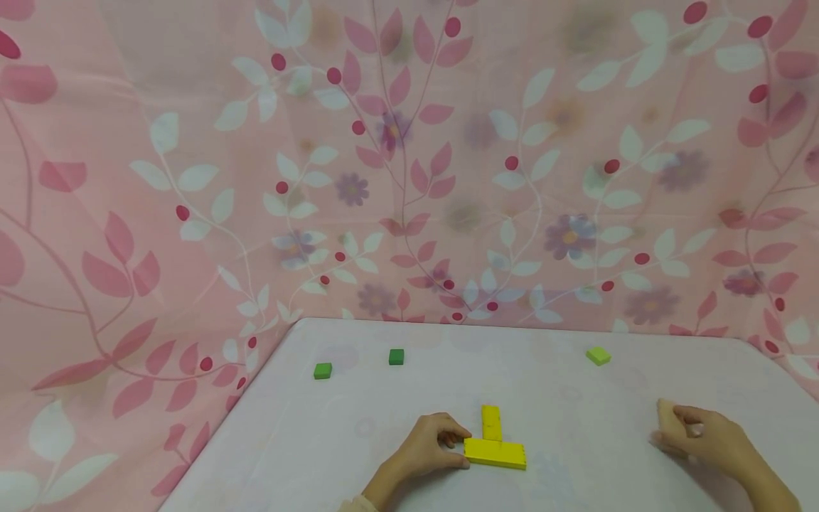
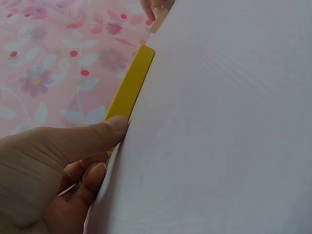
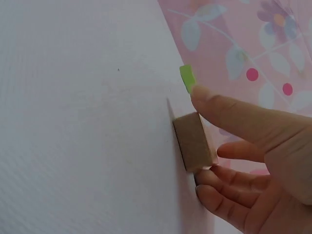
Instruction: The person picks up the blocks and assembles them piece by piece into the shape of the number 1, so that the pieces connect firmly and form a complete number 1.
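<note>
Near the front of the table, my left hand (image 1: 430, 446) pinches the left end of a long yellow block (image 1: 495, 454) between thumb and fingers. A second yellow block (image 1: 491, 422) points away from the middle of its far side, so the pair forms a T. In the left wrist view the thumb lies along the yellow block (image 2: 132, 80). Off to the right, my right hand (image 1: 719, 439) grips a plain wood-coloured block (image 1: 669, 418) by its ends. The right wrist view shows the wooden block (image 3: 191, 141) between the thumb and the lower fingers, close over the white tabletop.
Two green blocks, one at the far left (image 1: 323, 370) and one nearer the middle (image 1: 397, 357), lie toward the back of the white table (image 1: 288, 441). A lime green block (image 1: 598, 355) lies at the back right. A pink floral cloth (image 1: 409, 178) hangs behind.
</note>
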### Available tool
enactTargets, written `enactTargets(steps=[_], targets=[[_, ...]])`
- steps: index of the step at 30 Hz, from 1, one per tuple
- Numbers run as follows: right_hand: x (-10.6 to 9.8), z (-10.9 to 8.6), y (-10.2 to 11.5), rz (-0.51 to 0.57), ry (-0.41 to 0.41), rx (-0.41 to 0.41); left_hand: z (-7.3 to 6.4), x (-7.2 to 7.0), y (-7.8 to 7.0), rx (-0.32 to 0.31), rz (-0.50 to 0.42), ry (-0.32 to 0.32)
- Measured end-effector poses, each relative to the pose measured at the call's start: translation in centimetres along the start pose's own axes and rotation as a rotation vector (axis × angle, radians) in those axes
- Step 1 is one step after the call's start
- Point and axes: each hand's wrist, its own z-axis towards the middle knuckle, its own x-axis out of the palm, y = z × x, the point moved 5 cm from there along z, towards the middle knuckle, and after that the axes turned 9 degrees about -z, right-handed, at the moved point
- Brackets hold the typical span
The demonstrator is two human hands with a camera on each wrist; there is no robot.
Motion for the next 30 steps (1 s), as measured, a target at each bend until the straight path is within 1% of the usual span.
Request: enactTargets(steps=[2,5,9,14,16,22,24,25,30], targets=[[0.1,-0.1,-0.1,0.034,0.011,-0.017,0.0,0.0,0.1,-0.004,-0.001,-0.002],[0.3,-0.2,-0.4,0.059,-0.003,-0.054,0.0,0.0,0.2,-0.005,0.002,-0.003],[0.6,-0.2,-0.6,0.090,-0.011,-0.078,0.0,0.0,0.1,-0.003,-0.002,-0.005],[0.9,-0.3,-0.5,0.140,0.046,-0.093,-0.1,0.0,0.0,-0.006,-0.011,-0.008],[1.0,-0.5,-0.6,0.177,0.089,-0.092,-0.1,-0.1,0.0,-0.007,-0.013,-0.009],[1.2,-1.0,-0.5,0.295,0.176,-0.163,-0.1,-0.1,0.0,-0.009,-0.018,-0.014],[1.2,-1.1,-0.4,0.284,0.159,-0.181,-0.1,-0.1,0.1,-0.012,-0.020,-0.015],[1.1,-1.0,-0.4,0.248,0.131,-0.179,-0.1,-0.1,0.1,-0.013,-0.021,-0.016],[0.8,-0.6,0.3,0.042,-0.063,-0.171,0.0,0.0,0.3,-0.023,-0.033,-0.020]])
